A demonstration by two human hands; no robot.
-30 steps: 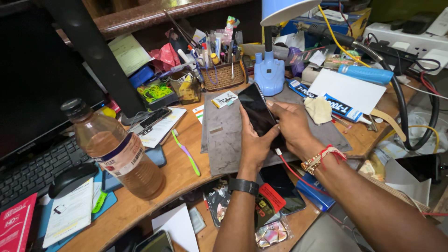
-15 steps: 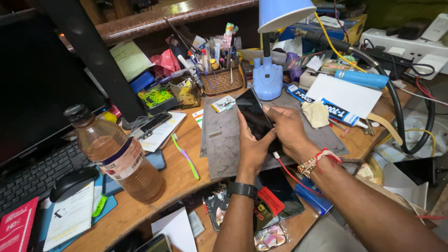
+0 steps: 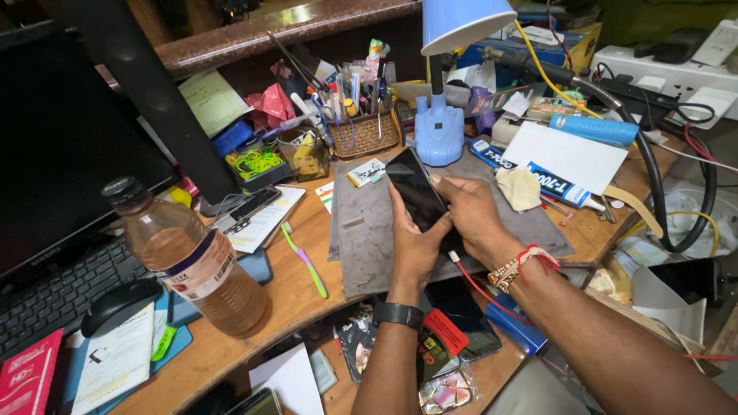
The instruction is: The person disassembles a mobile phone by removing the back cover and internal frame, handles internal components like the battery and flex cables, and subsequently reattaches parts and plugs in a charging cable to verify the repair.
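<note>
A black smartphone (image 3: 413,187) with a dark screen is held upright over a grey work mat (image 3: 369,230). My left hand (image 3: 416,246) grips it from below, thumb on its left edge; a black band sits on that wrist. My right hand (image 3: 473,215) holds the phone's right side, with red thread and a beaded bracelet at the wrist. A red-tipped cable (image 3: 470,277) runs from under my hands.
A bottle of brownish liquid (image 3: 192,262) stands at left beside a keyboard (image 3: 54,296), mouse (image 3: 119,304) and dark monitor (image 3: 61,138). A blue lamp (image 3: 442,115), tool basket (image 3: 365,131), green toothbrush (image 3: 305,259), cloth (image 3: 519,187), white card (image 3: 565,154) and another phone (image 3: 461,323) crowd the desk.
The phone and both hands stay almost in place over the mat; the view has shifted slightly and the phone sits a touch higher in my grip.
</note>
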